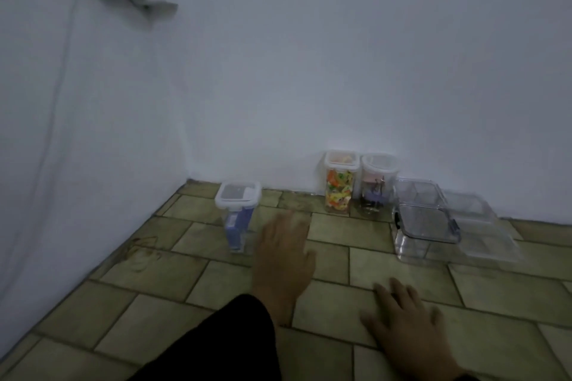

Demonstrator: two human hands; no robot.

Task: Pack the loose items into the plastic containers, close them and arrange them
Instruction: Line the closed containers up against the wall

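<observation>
Head view: left hand [283, 252] reaching out low over the tiled floor [148, 312], fingers [291, 223] spread apart, holding nothing. Right hand [408, 322] flat, fingers open, empty. Just left of the left fingers, tall closed container with blue things [237, 215]. Farther off to the right, by the wall [309, 71], two filled jars [360, 184] and clear flat boxes [425, 223].

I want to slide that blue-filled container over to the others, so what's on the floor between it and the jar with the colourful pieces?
Head view: only bare tiled floor separates the blue-filled container from the colourful jar. The left hand hovers just nearer the camera.
</observation>
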